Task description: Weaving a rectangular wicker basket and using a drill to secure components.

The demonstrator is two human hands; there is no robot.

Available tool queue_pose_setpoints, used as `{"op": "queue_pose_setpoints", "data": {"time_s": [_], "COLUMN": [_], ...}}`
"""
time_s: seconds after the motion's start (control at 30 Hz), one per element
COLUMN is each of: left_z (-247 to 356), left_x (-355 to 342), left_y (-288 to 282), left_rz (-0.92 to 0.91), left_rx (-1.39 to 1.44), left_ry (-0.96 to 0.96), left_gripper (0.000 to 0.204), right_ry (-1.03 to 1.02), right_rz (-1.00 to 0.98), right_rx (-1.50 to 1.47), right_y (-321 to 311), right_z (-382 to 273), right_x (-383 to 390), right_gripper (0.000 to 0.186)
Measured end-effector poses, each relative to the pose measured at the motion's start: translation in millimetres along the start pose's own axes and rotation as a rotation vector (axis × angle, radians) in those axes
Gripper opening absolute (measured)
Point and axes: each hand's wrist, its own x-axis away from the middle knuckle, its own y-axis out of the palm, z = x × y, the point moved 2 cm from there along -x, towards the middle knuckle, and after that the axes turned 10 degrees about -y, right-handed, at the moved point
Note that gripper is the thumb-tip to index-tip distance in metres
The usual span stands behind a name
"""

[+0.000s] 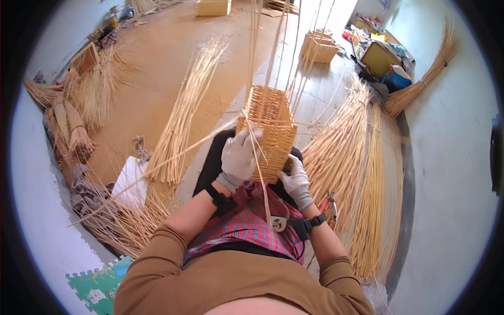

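One boxy wicker basket point(275, 149) rests between your knees point(210, 160), honey-gold and tightly woven, its open mouth turned away from you and long unwoven stakes point(275, 56) rising from the rim. Your gloved left hand point(239, 156) bends its fingers against the near wall, toward the upper left, where a pale strand point(264, 194) hangs down; I cannot tell whether they pinch it. Your gloved right hand point(296, 182) sits at the lower right corner, its grip likewise impossible to tell.

the tall stakes point(253, 43) of the basket point(275, 152) leave frame above.
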Motion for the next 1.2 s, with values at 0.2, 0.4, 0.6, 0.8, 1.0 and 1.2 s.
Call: {"op": "queue_pose_setpoints", "data": {"time_s": [0.2, 0.4, 0.6, 0.8, 1.0, 1.2], "left_z": [2.9, 4.6, 11.1, 8.2, 39.6, 45.8], "left_x": [-21.2, -13.4, -24.9, -38.2, -47.5, -73.5], "left_y": [14.5, 21.4, 3.0, -4.7, -14.1, 37.7], "left_rz": [-0.074, -0.190, -0.254, -0.419, -0.143, -0.399], "left_rx": [-0.237, -0.312, -0.377, -0.400, -0.213, 0.421], "left_ry": [0.133, -0.034, -0.134, -0.289, -0.011, -0.283], "left_gripper": [0.081, 0.081, 0.074, 0.067, 0.057, 0.011], "right_ry": [-0.040, -0.721, -0.333, -0.215, -0.060, 0.076], "right_rz": [0.258, 0.303, 0.162, 0.396, 0.348, 0.214], "right_rx": [-0.002, 0.677, -0.506, -0.579, -0.678, -0.719], "right_y": [-29.0, -10.5, 3.0, -23.8, -37.6, -35.0], "right_z": [-60.8, -153.0, -130.5, -75.1, -59.9, -49.6], "right_x": [-32.7, -170.5, -193.9, -90.4, -88.8, -96.4], "right_gripper": [0.061, 0.071, 0.085, 0.015, 0.016, 0.016]}}
